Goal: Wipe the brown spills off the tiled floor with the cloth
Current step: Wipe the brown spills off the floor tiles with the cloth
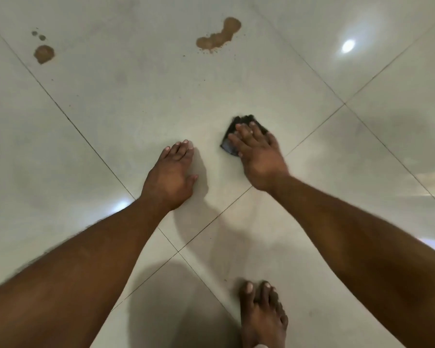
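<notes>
The right hand presses a dark cloth flat on the tiled floor, fingers straight. The left hand rests flat beside it, holding nothing. Two brown spills lie well beyond both hands.

No text, label, brand, number or sign can be read anywhere; nothing legible is carried by the glossy pale tiled floor or the dark crumpled cloth at one o'clock
</notes>
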